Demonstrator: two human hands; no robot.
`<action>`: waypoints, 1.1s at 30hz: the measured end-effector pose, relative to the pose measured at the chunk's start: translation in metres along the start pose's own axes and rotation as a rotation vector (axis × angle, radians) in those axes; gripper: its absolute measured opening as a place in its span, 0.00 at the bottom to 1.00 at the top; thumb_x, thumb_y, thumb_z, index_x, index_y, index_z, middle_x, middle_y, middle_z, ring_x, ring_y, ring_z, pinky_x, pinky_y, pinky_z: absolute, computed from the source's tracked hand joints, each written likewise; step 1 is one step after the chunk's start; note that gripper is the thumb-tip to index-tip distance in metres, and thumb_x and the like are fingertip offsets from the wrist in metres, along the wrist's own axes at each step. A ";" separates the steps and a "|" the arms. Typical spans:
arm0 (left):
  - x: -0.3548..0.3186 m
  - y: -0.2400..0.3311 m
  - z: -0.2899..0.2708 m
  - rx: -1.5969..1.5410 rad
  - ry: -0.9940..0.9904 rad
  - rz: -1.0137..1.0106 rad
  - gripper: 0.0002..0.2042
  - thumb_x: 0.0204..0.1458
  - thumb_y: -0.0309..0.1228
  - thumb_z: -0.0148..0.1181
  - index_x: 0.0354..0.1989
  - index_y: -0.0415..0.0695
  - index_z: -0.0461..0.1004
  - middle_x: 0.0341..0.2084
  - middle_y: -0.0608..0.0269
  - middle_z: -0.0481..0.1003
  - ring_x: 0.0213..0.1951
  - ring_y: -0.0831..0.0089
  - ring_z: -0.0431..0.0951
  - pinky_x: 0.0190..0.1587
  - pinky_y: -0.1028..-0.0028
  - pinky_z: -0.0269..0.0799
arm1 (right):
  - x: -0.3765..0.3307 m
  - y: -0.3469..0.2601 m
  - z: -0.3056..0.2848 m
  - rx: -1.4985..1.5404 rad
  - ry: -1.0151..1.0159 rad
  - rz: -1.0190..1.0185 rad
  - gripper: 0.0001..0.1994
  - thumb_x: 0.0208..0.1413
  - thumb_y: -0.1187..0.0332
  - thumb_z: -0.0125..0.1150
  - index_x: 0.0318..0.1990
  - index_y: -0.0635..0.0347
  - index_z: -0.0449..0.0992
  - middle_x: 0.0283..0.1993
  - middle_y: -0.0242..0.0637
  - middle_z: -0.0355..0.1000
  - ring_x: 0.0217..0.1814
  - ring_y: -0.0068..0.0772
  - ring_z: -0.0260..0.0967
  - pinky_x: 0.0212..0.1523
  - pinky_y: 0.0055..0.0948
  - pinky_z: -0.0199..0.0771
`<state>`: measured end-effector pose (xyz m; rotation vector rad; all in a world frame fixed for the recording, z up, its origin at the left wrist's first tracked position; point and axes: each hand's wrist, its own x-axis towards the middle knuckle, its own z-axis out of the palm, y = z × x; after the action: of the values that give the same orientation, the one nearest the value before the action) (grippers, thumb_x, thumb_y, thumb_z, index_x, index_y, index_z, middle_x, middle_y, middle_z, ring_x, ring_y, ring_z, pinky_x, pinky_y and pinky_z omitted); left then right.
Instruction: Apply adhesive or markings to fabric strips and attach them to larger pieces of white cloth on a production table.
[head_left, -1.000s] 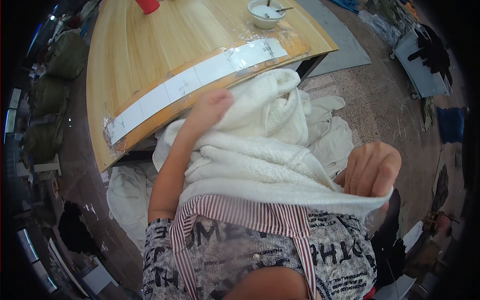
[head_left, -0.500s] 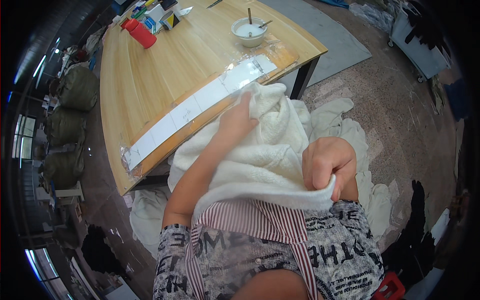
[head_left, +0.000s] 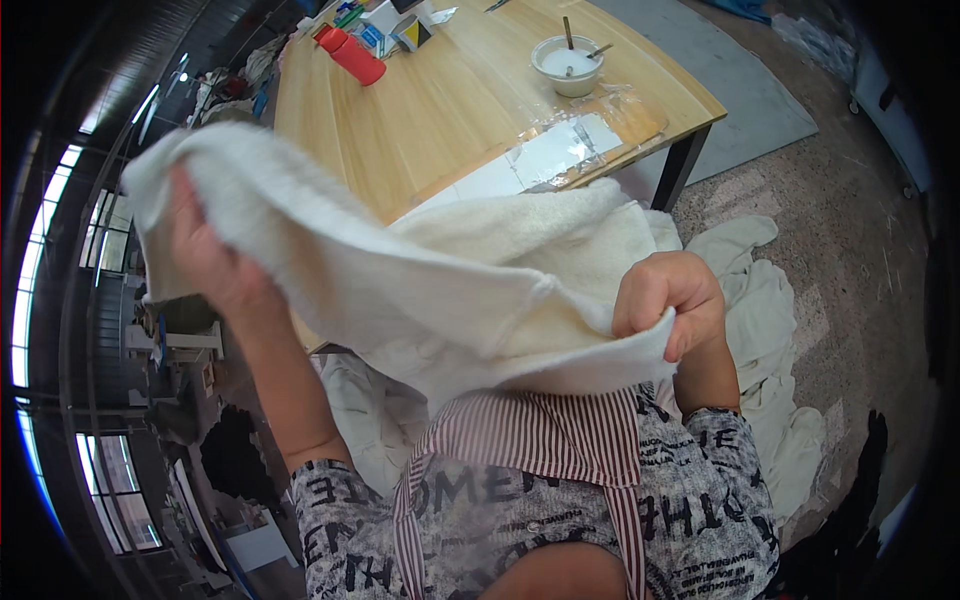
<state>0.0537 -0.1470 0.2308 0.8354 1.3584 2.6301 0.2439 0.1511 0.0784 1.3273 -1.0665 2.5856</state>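
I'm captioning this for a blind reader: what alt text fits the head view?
A person holds a white towel stretched between the raised left hand and the right hand, over a wooden table bearing a white bowl and a red bottle.

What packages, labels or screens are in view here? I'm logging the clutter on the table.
Small boxes: far left table corner, white, blue and yellow, too small to tell more.
Red bottle: beside them, lying tilted, cylindrical.
Clear plastic sheet: near table edge, over white strips.
No screens.
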 end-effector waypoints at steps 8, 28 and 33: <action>-0.064 -0.144 0.050 0.966 -0.414 -0.556 0.18 0.56 0.37 0.57 0.52 0.44 0.70 0.49 0.61 0.72 0.51 0.72 0.71 0.55 0.72 0.66 | 0.011 0.004 0.009 -0.342 -0.252 0.266 0.14 0.51 0.65 0.67 0.30 0.68 0.72 0.22 0.37 0.69 0.18 0.38 0.68 0.18 0.28 0.63; -0.109 -0.187 0.028 -0.266 0.131 -1.007 0.29 0.64 0.50 0.32 0.61 0.35 0.55 0.57 0.49 0.63 0.60 0.61 0.62 0.63 0.61 0.56 | 0.004 0.075 -0.002 -0.571 0.710 0.420 0.10 0.54 0.75 0.61 0.44 0.62 0.71 0.35 0.27 0.71 0.36 0.13 0.65 0.36 0.14 0.64; -0.112 -0.193 0.031 -0.304 0.033 -0.997 0.28 0.65 0.48 0.30 0.62 0.35 0.52 0.59 0.51 0.60 0.61 0.61 0.60 0.64 0.62 0.55 | 0.016 0.072 0.004 -0.446 0.907 0.385 0.16 0.55 0.77 0.58 0.52 0.65 0.66 0.32 0.25 0.71 0.31 0.10 0.65 0.32 0.10 0.63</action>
<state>0.1285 -0.0403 0.0477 0.0175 0.9527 1.9467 0.2123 0.0903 0.0519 -0.1799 -1.5936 2.4503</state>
